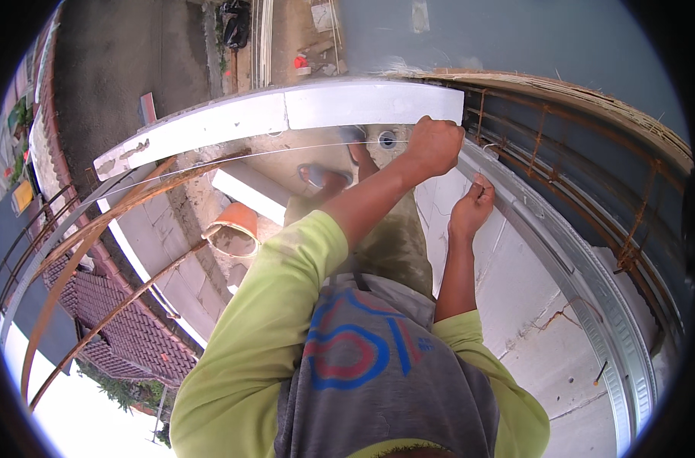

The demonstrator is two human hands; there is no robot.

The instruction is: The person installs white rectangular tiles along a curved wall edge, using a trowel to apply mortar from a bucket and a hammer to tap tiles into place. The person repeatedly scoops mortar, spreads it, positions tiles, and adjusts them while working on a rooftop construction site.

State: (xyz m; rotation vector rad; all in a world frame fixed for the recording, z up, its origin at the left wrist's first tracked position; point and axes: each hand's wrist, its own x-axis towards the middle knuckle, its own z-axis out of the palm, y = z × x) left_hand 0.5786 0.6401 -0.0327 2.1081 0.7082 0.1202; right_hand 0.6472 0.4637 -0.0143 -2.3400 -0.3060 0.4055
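With my left hand (435, 145) fisted on the taut string (233, 159) at the white block wall (362, 103) and my right hand (471, 208) pinching it by the metal rail (591, 282), I judge slack fingers would let it sag.

Left hand (433, 145) closed at the near end of the white beam (286, 114), a taut string (286, 150) running leftward from it. Right hand (471, 208) just below, against the metal channel (591, 290). Rebar (576, 183) beyond the channel. Bucket (233, 229) lower left.
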